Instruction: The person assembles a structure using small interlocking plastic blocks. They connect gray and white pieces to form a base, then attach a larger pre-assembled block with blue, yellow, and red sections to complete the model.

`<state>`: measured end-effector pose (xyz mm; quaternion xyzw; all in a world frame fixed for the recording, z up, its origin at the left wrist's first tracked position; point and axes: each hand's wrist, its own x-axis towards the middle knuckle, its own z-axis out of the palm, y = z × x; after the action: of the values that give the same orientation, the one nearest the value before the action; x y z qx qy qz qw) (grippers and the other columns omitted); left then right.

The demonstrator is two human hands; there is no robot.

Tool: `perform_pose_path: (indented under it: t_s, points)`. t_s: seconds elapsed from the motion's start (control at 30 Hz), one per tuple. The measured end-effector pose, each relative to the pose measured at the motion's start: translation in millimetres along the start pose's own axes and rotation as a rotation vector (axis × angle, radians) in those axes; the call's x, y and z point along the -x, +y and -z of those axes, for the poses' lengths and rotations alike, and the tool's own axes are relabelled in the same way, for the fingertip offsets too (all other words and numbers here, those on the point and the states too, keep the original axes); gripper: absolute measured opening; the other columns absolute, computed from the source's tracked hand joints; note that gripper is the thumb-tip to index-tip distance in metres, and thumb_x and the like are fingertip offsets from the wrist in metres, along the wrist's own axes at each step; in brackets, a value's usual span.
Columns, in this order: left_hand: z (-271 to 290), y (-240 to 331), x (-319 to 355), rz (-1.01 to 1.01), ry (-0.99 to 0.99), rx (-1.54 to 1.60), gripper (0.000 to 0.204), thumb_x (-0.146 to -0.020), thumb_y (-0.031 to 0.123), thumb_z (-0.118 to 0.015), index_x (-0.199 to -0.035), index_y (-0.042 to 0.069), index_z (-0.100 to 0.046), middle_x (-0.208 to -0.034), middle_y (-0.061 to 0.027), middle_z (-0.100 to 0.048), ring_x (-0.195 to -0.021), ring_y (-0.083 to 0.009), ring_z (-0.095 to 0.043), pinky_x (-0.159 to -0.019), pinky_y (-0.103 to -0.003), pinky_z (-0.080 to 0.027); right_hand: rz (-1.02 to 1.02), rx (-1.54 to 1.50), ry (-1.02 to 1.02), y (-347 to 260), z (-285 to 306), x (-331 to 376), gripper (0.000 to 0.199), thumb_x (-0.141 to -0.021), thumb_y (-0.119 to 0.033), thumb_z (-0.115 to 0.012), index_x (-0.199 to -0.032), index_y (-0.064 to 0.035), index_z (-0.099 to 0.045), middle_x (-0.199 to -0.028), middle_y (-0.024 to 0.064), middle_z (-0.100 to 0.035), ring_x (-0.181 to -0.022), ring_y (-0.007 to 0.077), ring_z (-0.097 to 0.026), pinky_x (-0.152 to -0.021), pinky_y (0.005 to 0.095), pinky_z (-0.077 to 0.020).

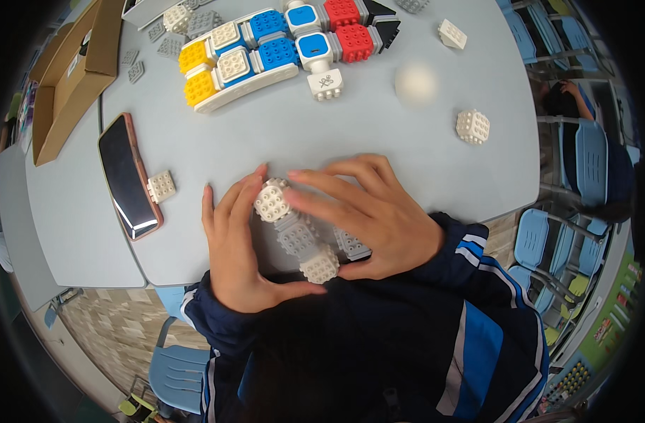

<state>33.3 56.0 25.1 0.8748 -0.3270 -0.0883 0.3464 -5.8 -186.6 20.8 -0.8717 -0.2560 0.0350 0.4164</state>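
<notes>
Both hands at the block chain, near edge of the desk (435,176), right in front of the dark blue jacket (379,338). Chain from far end to near: white cube (272,202), grey studded piece (298,237), cream cube (319,264).

Left hand (236,254): half open, cupped along left side of chain. Fingers long and close together, tips up at the white cube; thumb stretched out just below the cream cube. Can't tell if pinching firmly or only steadying.

Right hand (382,215): arched over right side of chain, fingers parted and bent, a bit blurred. Index tip at right side of white cube, thumb tip beside cream cube. Can't tell how hard pressed, if at all. Under the palm, a second grey piece (352,244), partly hidden; can't tell if joined to chain.

Around: phone (127,176) well left of the hands, small white block (162,186) against its right edge. Across the far side, multicoloured block model (277,53), yellow at left, red and black at right. Loose studded cube (473,127) off to the right.
</notes>
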Motion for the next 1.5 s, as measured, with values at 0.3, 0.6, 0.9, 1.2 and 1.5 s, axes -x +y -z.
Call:
perform_pose_path:
  t_s: [0.3, 0.6, 0.9, 1.2, 1.5]
  points:
    - [-1.5, -1.0, -0.2, -0.06, -0.047, -0.042, 0.13, -0.033, 0.038, -0.093, -0.148, 0.0, -0.043, -0.145, -0.0152, -0.051, -0.134, -0.0378, -0.047, -0.118, -0.062, -0.018, -0.034, -0.003, -0.003, -1.3, -1.2, -6.2, 0.126, -0.038, -0.023, -0.092, -0.151, 0.0007, -0.041, -0.15, 0.0145, -0.049, -0.13, 0.0324, -0.047, -0.104, 0.0472, -0.033]
    - [-5.7, -4.3, -0.6, -0.107, -0.029, -0.037, 0.137, -0.028, 0.046, -0.091, -0.146, -0.004, -0.043, -0.141, -0.0163, -0.053, -0.13, -0.0383, -0.049, -0.117, -0.069, -0.015, 0.036, -0.005, 0.042, 2.2, -4.3, -4.3, 0.113, -0.044, -0.028, -0.092, -0.142, 0.0044, -0.047, -0.141, 0.0161, -0.054, -0.126, 0.0317, -0.05, -0.108, 0.0519, -0.0312]
    - [-5.6, -2.9, 1.9, -0.097, -0.102, 0.006, 0.147, -0.033, 0.035, -0.097, -0.155, -0.006, -0.025, -0.149, -0.0196, -0.042, -0.138, -0.0403, -0.041, -0.117, -0.07, -0.01, 0.067, 0.024, 0.081, 3.2, -3.4, -2.8, 0.114, -0.044, -0.029, -0.091, -0.144, 0.0038, -0.046, -0.144, 0.0155, -0.052, -0.125, 0.0345, -0.047, -0.111, 0.0517, -0.0304]
    - [-13.1, 3.4, -1.9, -0.103, -0.071, -0.053, 0.154, -0.042, 0.053, -0.098, -0.157, -0.006, -0.014, -0.153, -0.0243, -0.037, -0.142, -0.042, -0.038, -0.118, -0.068, -0.008, 0.011, 0.078, 0.079, -3.2, -7.5, -9.3, 0.126, -0.047, -0.037, -0.093, -0.151, 0.0042, -0.034, -0.152, 0.017, -0.042, -0.135, 0.0374, -0.038, -0.113, 0.0502, -0.0272]
    - [-14.7, 1.3, -2.4, -0.112, 0.006, -0.043, 0.147, -0.041, 0.061, -0.095, -0.152, -0.005, -0.026, -0.146, -0.0247, -0.043, -0.139, -0.0437, -0.04, -0.117, -0.066, -0.015, 0.003, 0.099, 0.053, -3.1, -12.9, -9.7, 0.128, -0.046, -0.041, -0.093, -0.148, 0.0071, -0.034, -0.149, 0.0187, -0.044, -0.138, 0.0361, -0.037, -0.111, 0.0545, -0.0262]
